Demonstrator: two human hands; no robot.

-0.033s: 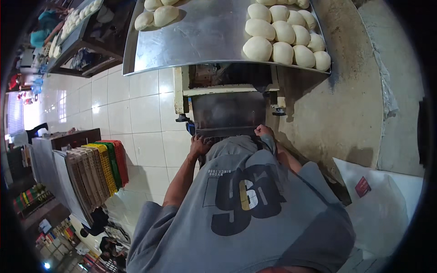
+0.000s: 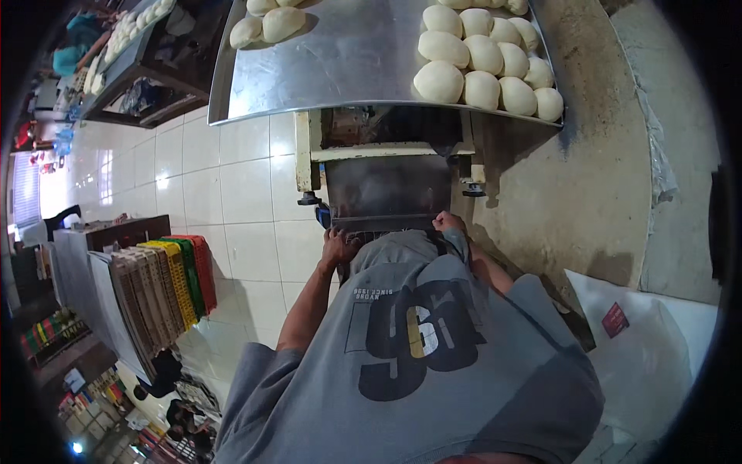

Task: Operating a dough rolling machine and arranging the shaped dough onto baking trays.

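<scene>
Low in front of me, a dark metal panel [image 2: 390, 185] slopes between the cream-painted legs of a metal frame [image 2: 386, 152]. My left hand [image 2: 338, 246] is at the panel's near left corner, its fingers curled. By the near right corner, my right hand [image 2: 448, 223] is closed like a fist. Whatever either hand grips is too small or hidden to make out. Above the frame sits a wide metal tray [image 2: 332, 69]. Rows of pale dough balls [image 2: 483, 91] fill its right side, and several more dough pieces [image 2: 284, 25] lie at its far left.
Black knobs [image 2: 474, 189] stick out from the frame legs. Stacked coloured plastic crates [image 2: 182, 278] stand on the tiled floor at left. A dark table [image 2: 147, 85] with more dough is at far left. White sacking [image 2: 641, 356] lies at right, and people [image 2: 185, 425] are at lower left.
</scene>
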